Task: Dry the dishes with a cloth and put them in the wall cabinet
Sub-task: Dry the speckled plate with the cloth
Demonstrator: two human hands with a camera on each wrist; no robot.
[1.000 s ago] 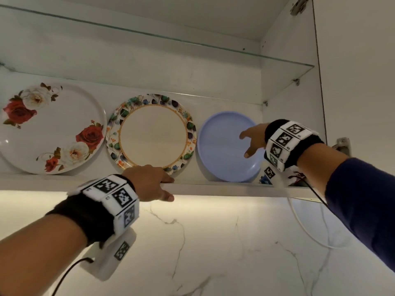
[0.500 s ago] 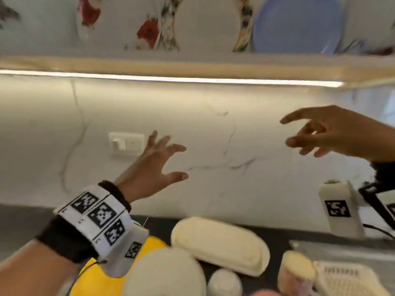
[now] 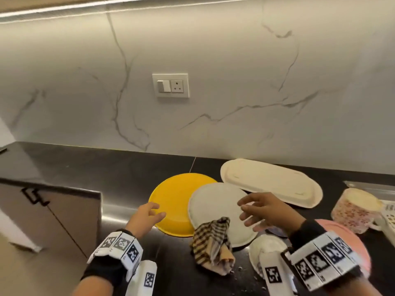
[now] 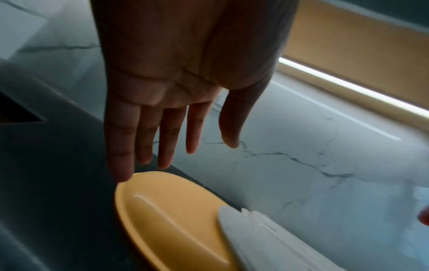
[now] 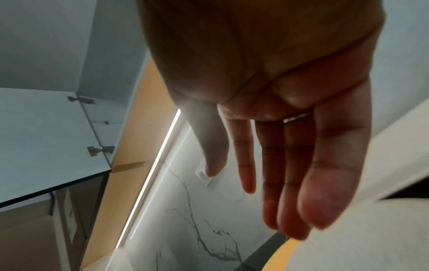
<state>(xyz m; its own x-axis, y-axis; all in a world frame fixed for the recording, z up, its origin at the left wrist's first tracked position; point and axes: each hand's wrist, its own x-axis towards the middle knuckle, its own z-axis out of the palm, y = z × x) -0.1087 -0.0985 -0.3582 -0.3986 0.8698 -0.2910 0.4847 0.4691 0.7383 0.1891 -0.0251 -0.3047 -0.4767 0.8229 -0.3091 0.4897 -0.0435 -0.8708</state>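
Observation:
On the black counter lie a yellow plate (image 3: 175, 199), a round white plate (image 3: 211, 206) overlapping it, and a long cream oval platter (image 3: 271, 180) behind. A brown checked cloth (image 3: 211, 244) lies crumpled on the white plate's near edge. My left hand (image 3: 147, 214) hovers empty, fingers straight, at the yellow plate's (image 4: 167, 216) left rim. My right hand (image 3: 260, 210) is spread open above the white plate, holding nothing; its fingers (image 5: 311, 183) hang loose. The wall cabinet is out of view above.
A floral cup (image 3: 354, 210) stands upside down at the right, beside a pink plate (image 3: 342, 231) and a small white bowl (image 3: 267, 248). A white basket edge (image 3: 389, 218) shows far right. A wall socket (image 3: 171, 85) sits on the marble backsplash. A lower cabinet door (image 3: 53, 210) stands open at left.
Both hands have come down from the cabinet shelf, where the blue plate stayed, to the counter. My view has dropped from the shelf to the dishes and cloth.

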